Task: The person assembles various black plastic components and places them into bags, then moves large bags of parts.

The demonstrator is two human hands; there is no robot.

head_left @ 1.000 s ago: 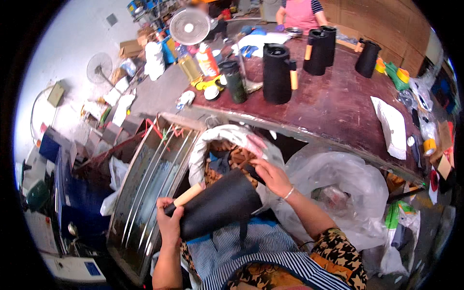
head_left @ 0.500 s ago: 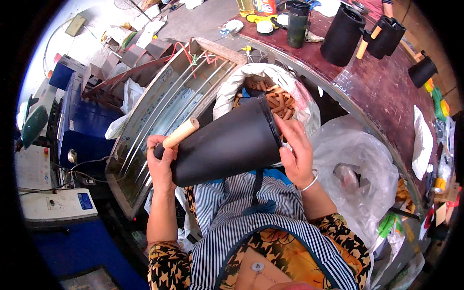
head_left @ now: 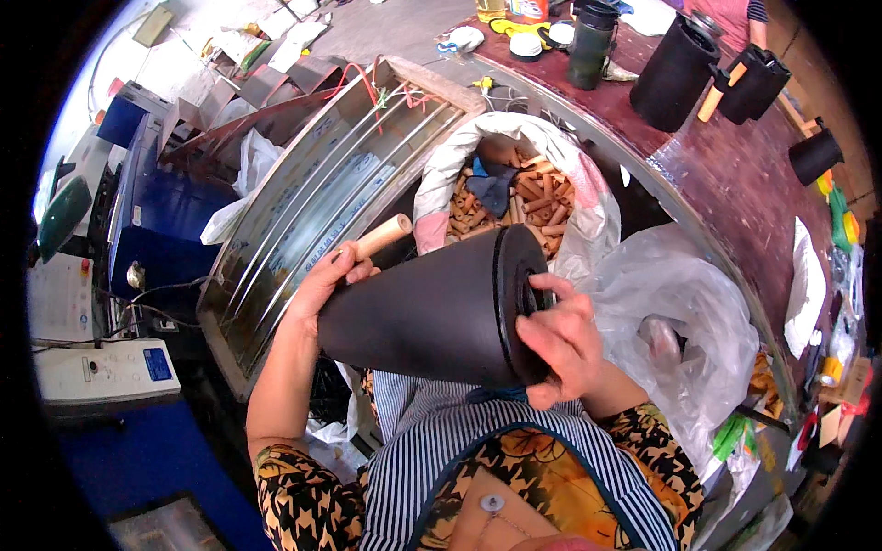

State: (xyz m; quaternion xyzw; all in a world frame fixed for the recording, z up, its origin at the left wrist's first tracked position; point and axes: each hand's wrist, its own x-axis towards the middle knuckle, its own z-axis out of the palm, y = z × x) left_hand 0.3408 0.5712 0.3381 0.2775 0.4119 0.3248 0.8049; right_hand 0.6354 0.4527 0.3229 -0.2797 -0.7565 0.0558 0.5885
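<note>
The left hand (head_left: pixel 323 280) curls around the narrow end of a black cone (head_left: pixel 432 312), fingers wrapped just below the wooden handle (head_left: pixel 384 236) that sticks out of its tip. The right hand (head_left: pixel 562 335) grips the cone's wide rim, fingers hooked over the edge, wrist bent. The cone lies tilted across the person's lap, in front of a white sack of wooden tubes (head_left: pixel 514 188). Beyond stands the dark red bench (head_left: pixel 735 174) with more black cones (head_left: pixel 675 60).

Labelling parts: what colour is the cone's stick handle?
Pale tan wood, on the black cone; handle shows best in the head view.
</note>
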